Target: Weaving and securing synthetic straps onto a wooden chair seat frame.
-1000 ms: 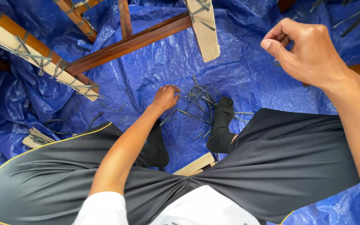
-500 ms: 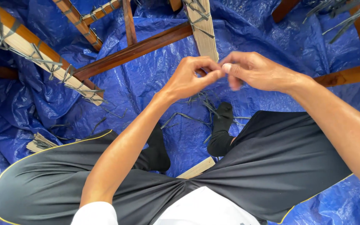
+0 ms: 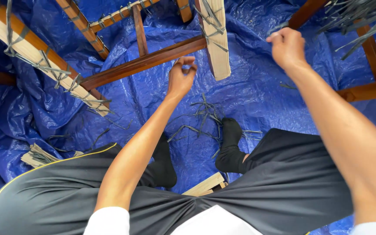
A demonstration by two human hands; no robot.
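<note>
Apart now, both hands pinched shut (contents unclear): left hand point(image 3: 180, 78) near pale slat point(image 3: 216, 41); right hand point(image 3: 287, 45) higher.

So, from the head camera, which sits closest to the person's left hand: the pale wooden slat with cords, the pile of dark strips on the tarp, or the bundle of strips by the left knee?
Nearest first from the left hand:
1. Pale wooden slat, just to its right, slightly above.
2. Pile of dark strips, below it on the blue tarp.
3. Bundle of strips, far down-left by the knee.
</note>
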